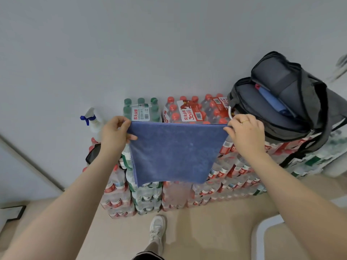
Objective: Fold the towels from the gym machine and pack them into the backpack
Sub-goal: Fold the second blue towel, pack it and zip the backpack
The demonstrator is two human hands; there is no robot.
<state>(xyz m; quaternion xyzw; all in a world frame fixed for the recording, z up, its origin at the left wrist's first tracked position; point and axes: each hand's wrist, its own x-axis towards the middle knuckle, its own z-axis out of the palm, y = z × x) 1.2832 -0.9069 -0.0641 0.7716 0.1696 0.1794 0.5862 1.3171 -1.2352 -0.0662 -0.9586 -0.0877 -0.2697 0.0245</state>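
hanging in the air in front of stacked packs of bottled water (187, 113), a blue towel (174, 154) is stretched flat between the left hand (114, 133) and right hand (246, 131), each pinching a top corner, while the open grey backpack (293, 106) sits atop the packs just right of the right hand.

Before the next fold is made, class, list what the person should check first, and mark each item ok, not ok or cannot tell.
1. Left hand pinches a top corner of the blue towel: ok.
2. Right hand pinches the other top corner: ok.
3. Top edge taut and level: ok.
4. Towel hangs clear of the floor: ok.
5. Backpack open on the stacked water bottles: ok.
6. Room left inside the backpack: cannot tell.
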